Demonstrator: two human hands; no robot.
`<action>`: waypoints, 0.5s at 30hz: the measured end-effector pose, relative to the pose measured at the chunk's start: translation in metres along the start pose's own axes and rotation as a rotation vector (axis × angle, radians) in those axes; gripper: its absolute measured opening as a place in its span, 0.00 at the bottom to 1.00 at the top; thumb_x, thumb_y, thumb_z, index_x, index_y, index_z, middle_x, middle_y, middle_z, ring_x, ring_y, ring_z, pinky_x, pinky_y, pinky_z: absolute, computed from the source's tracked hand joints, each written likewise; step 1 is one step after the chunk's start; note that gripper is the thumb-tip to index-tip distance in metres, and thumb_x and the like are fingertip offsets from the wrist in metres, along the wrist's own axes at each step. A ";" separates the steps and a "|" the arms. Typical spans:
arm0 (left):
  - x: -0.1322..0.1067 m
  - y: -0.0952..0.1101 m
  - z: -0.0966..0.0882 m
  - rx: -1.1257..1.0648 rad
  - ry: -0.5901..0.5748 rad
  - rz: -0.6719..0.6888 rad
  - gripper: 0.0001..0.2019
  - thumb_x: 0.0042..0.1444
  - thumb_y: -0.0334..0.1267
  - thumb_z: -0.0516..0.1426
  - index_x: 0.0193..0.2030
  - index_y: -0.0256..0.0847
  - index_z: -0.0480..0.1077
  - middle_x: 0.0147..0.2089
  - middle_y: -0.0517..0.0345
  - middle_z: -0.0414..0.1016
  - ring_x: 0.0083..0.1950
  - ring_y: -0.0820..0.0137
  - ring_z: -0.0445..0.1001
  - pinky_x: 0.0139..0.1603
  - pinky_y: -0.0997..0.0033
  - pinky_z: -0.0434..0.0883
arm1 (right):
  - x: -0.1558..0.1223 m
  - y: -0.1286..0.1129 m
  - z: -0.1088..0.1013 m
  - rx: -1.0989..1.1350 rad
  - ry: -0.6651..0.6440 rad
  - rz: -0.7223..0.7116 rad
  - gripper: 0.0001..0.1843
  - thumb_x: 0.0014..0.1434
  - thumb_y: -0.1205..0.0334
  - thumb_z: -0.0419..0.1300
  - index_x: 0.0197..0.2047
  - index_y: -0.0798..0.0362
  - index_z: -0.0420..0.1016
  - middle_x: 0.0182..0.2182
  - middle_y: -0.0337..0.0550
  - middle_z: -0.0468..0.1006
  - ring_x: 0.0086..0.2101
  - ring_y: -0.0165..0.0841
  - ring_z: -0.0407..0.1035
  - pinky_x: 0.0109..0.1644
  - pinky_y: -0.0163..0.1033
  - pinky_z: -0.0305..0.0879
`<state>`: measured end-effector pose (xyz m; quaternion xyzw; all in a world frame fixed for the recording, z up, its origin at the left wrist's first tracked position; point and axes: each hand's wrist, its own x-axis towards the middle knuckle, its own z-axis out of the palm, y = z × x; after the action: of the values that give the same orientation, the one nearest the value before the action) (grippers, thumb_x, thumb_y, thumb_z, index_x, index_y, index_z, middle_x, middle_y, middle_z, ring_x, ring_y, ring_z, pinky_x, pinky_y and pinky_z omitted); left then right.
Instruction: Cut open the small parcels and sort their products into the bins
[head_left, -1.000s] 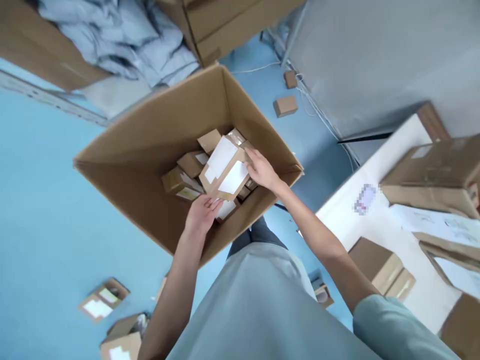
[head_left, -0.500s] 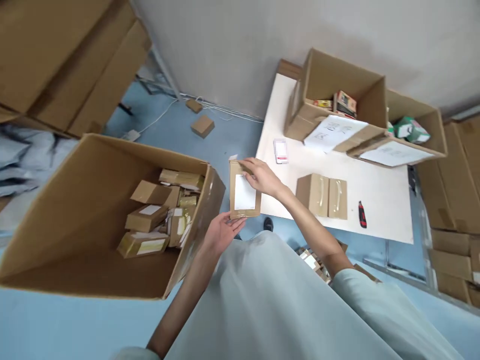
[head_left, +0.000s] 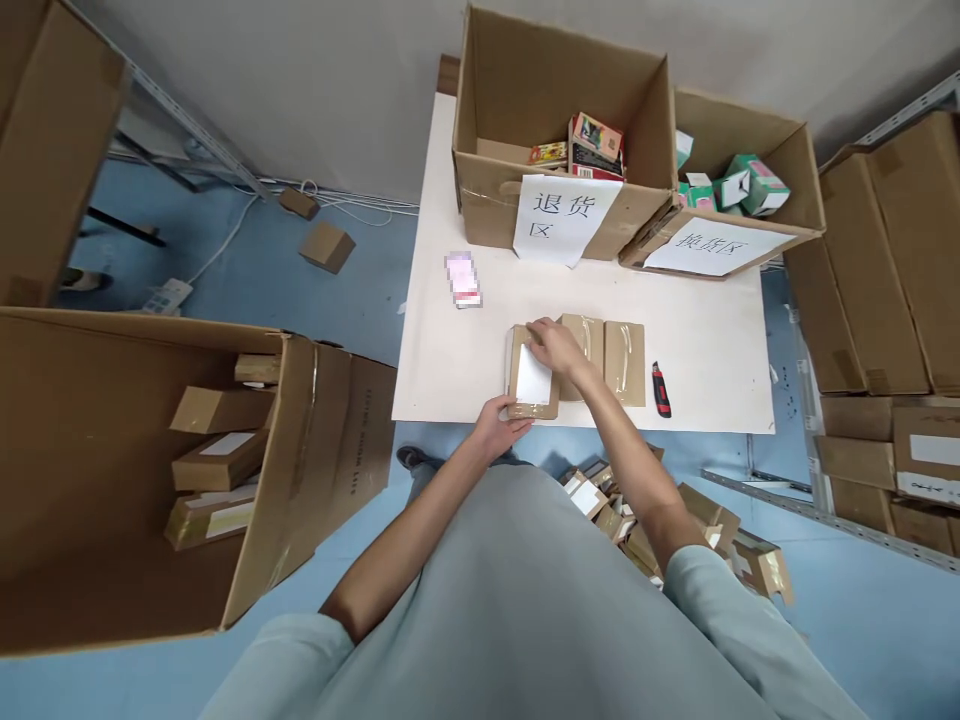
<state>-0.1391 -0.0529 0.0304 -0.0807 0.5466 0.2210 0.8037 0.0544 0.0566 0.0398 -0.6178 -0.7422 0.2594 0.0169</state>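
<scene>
Set-down step, by my judgement: small parcel point(head_left: 534, 380) lies label-up at the table's point(head_left: 450, 360) 6 o'clock edge; left hand point(head_left: 499, 425) grips its near end; right hand point(head_left: 555, 345) clasps its far end; taped boxes point(head_left: 619, 360) sit just beside at 3 o'clock; release calls for flat seating.

Small brown parcel point(head_left: 533, 380), white label up, flat at table edge.

Brown parcel point(head_left: 534, 388), plain white label on top. Cream-white tabletop point(head_left: 705, 330) beneath. Red-and-black cutter point(head_left: 661, 376). Pale blue floor point(head_left: 352, 300). White sign point(head_left: 562, 215), black characters, on a tan carton point(head_left: 484, 205). Green-and-white packets point(head_left: 750, 185) in the brown neighbouring carton point(head_left: 799, 165). Pale grey-green sleeve point(head_left: 750, 640).
</scene>
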 end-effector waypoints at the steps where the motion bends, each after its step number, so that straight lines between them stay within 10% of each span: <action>1: 0.007 -0.003 0.011 0.005 -0.011 -0.003 0.08 0.59 0.31 0.62 0.45 0.42 0.74 0.45 0.45 0.86 0.49 0.57 0.89 0.63 0.59 0.82 | 0.001 0.011 -0.005 -0.013 0.011 0.022 0.26 0.77 0.64 0.58 0.74 0.61 0.77 0.68 0.63 0.81 0.65 0.53 0.77 0.74 0.52 0.69; 5: 0.022 -0.011 0.034 0.118 -0.110 -0.017 0.11 0.59 0.32 0.65 0.48 0.41 0.76 0.56 0.37 0.86 0.63 0.53 0.87 0.74 0.57 0.77 | 0.003 0.043 -0.015 -0.034 -0.002 0.108 0.25 0.74 0.66 0.58 0.70 0.62 0.80 0.69 0.66 0.80 0.70 0.56 0.73 0.77 0.56 0.66; 8: 0.017 -0.005 0.015 0.151 -0.153 0.007 0.11 0.62 0.35 0.66 0.51 0.42 0.77 0.65 0.35 0.84 0.69 0.50 0.84 0.79 0.53 0.73 | 0.007 0.038 -0.005 -0.005 0.021 0.114 0.27 0.76 0.65 0.58 0.73 0.65 0.77 0.76 0.67 0.72 0.77 0.56 0.64 0.83 0.59 0.59; 15: -0.024 0.050 -0.135 -0.116 -0.033 0.197 0.11 0.70 0.37 0.60 0.55 0.41 0.78 0.74 0.38 0.79 0.76 0.52 0.79 0.82 0.53 0.71 | 0.038 -0.082 0.074 0.164 -0.035 -0.135 0.26 0.78 0.61 0.58 0.73 0.60 0.79 0.72 0.62 0.79 0.73 0.50 0.72 0.82 0.55 0.65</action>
<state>-0.2822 -0.0650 0.0056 -0.0691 0.5249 0.3316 0.7809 -0.0551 0.0561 -0.0019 -0.5584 -0.7584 0.3284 0.0717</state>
